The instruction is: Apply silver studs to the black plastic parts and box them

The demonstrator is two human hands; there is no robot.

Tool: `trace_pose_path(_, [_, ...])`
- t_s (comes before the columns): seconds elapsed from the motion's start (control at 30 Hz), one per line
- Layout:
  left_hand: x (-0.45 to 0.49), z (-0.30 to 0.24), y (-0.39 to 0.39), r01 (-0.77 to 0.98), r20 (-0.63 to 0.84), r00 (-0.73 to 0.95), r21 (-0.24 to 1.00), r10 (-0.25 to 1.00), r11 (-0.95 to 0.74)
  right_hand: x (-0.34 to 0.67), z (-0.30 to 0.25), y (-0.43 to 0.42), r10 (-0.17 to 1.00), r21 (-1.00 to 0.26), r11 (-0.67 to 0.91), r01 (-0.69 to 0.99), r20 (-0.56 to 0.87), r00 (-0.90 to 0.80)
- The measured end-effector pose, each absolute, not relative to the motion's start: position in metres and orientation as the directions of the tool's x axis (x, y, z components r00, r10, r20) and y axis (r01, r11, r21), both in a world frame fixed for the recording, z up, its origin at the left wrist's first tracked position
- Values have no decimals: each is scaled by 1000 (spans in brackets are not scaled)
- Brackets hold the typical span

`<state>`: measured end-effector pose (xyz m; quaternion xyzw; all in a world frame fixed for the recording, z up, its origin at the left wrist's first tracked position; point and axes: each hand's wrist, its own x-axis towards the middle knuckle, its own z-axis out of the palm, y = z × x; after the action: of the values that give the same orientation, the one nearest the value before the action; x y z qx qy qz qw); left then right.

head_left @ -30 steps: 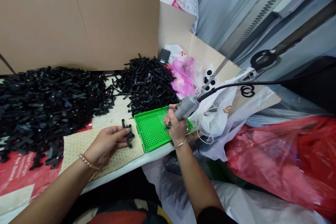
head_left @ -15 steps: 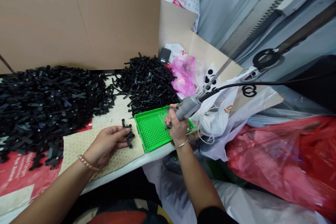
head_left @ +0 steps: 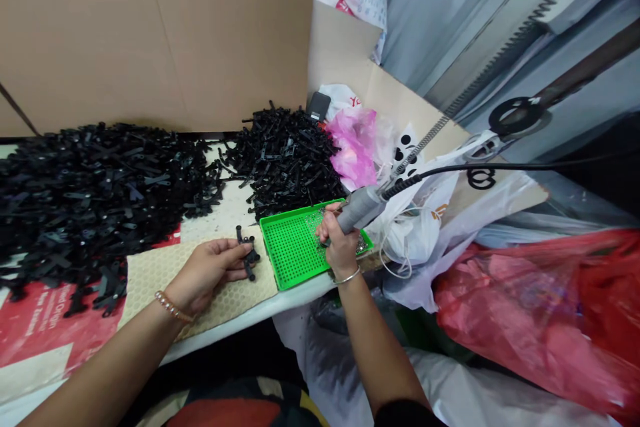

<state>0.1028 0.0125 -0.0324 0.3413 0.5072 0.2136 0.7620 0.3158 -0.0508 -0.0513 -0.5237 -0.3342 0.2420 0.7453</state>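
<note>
Between the thumb and fingers of my left hand [head_left: 213, 267] is a black plastic bracket [head_left: 249, 256] with short arms, held over a tan honeycomb-patterned mat [head_left: 155, 273]. My right hand [head_left: 340, 243] is wrapped round a grey electric screwdriver [head_left: 359, 208], which hangs from a coil spring and has a black cord. The fingers of that hand are over the right end of a green perforated tray [head_left: 293, 250]. Small metal screws [head_left: 362, 243] lie at that end of the tray. The screwdriver's tip is hidden by my fingers.
A large heap of black plastic parts [head_left: 95, 193] covers the left of the table, and a second heap [head_left: 290, 160] rises behind the tray. Cardboard [head_left: 165, 33] stands at the back. A pink plastic bag [head_left: 354, 147] and red bags [head_left: 540, 320] are on the right.
The whole view has shifted slightly, so things appear a little further right. Both hands keep their hold on the bracket and the screwdriver, almost unmoved over the mat and tray.
</note>
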Motion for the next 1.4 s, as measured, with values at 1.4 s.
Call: trace_pose_path(1.4, [102,-39,11,-83,-562,421,758,712,647,213,-13,-18,864,-866,341,-366,135,485])
